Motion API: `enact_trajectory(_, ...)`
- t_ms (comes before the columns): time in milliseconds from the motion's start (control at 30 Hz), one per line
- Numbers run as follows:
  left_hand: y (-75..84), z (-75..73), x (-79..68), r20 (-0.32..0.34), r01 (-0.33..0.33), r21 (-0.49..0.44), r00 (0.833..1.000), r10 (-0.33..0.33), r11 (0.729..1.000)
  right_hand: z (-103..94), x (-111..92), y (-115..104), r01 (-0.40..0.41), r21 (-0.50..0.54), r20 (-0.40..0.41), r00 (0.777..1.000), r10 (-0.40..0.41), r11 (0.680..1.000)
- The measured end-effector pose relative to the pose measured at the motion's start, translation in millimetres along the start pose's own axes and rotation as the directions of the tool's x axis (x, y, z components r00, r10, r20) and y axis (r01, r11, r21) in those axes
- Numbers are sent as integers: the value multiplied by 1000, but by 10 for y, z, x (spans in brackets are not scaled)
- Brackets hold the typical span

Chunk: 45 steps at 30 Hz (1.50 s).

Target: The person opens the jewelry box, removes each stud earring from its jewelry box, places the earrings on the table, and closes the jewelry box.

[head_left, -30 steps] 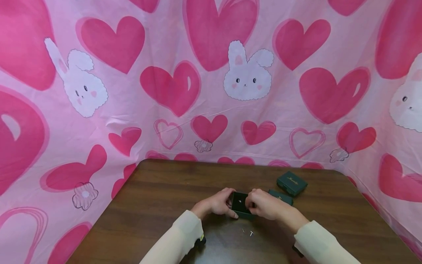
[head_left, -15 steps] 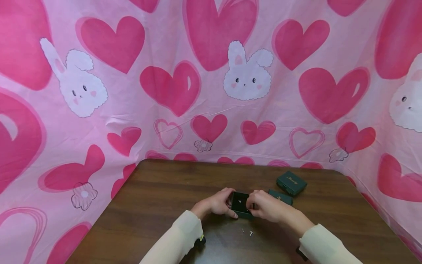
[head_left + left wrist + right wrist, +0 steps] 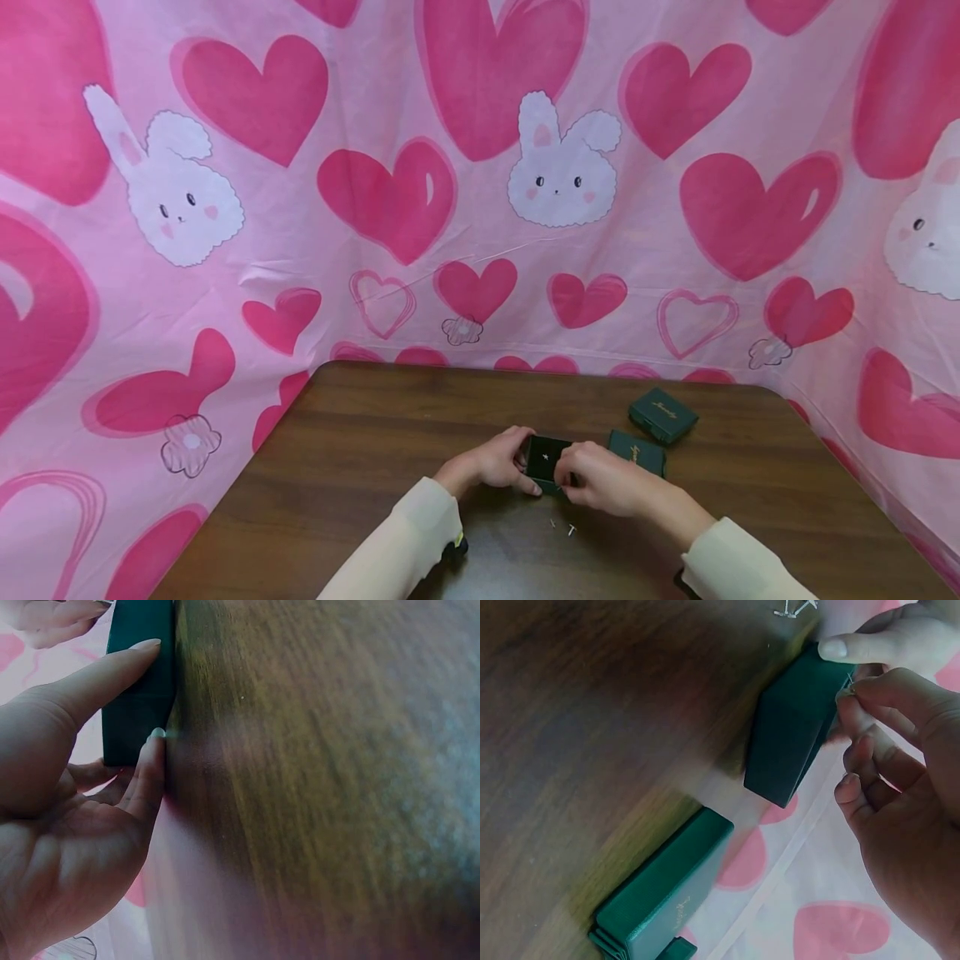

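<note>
My left hand [image 3: 495, 461] grips the left side of a small green jewelry box [image 3: 551, 486], thumb along its front wall in the left wrist view. The box's black insert faces up and bears a tiny silver star-like piece [image 3: 545, 457]. Over the right part of that insert is my right hand [image 3: 606, 477]. Its thumb and forefinger pinch a tiny thin metal jewelry piece [image 3: 850, 682] at the box's edge, mostly hidden by the fingertips. Nearer me on the table lie a silver T-shaped jewelry piece [image 3: 572, 529] and a thinner small one [image 3: 552, 523].
Two more green boxes with gold lettering are on the wooden table [image 3: 360, 467]: one closed box [image 3: 663, 415] farther back, and another box [image 3: 636, 452] just behind my right hand. A pink heart-and-rabbit cloth [image 3: 480, 217] hangs around the table's back and sides.
My right hand has shifted slightly left and toward me over the insert, uncovering more of the box behind it. The left hand and its box have stayed nearly still.
</note>
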<state>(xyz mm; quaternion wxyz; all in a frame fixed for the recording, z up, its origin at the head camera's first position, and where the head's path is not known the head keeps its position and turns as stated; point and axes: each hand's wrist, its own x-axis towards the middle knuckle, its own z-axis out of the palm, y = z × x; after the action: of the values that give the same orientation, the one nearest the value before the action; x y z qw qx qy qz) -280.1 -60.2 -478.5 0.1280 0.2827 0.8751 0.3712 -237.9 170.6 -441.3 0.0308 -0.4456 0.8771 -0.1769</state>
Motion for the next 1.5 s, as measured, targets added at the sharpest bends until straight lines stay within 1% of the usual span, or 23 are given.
enact_trajectory(100, 1, -1, -1, 1, -1, 2, 1000, 1, 1000, 16, -5, -18, 4, 21, 8, 1000, -4, 1000)
enact_trajectory(267, 9, -7, -11, 11, 16, 0, 1000, -16, 1000, 54, -20, -38, 22, 55, 15, 1000, -23, 998)
enact_trajectory(333, 11, -10, -11, 13, 17, -1, 1000, -17, 1000, 61, -21, -40, 24, 51, 16, 1000, -25, 998)
enact_trajectory(533, 9, -23, -3, 14, 17, -4, 1000, -17, 1000, 74, -22, -55, -2, 20, 29, 1000, 1, 1000)
enact_trajectory(733, 17, -39, -4, 15, 21, 1, 1000, -22, 1000, 104, -32, -99, -16, 48, 52, 999, 13, 999)
enact_trajectory(967, 25, -53, -3, 20, 21, -7, 1000, -20, 1000, 122, -40, -129, -33, 98, 111, 994, 22, 995)
enact_trajectory(1167, 32, -66, -2, 21, 25, -18, 999, -25, 1000, 139, -43, -136, -22, 143, 156, 988, 0, 990)
enact_trajectory(1233, 33, -70, -2, 21, 26, -17, 999, -26, 1000, 136, -43, -140, -20, 144, 161, 987, -4, 989)
enact_trajectory(1367, 38, -74, -6, 23, 26, -15, 999, -25, 1000, 112, -45, -151, -49, 151, 167, 986, 23, 987)
enact_trajectory(1500, 39, -79, -7, 25, 28, -16, 999, -28, 999, 69, -50, -157, -62, 160, 147, 988, 38, 985)
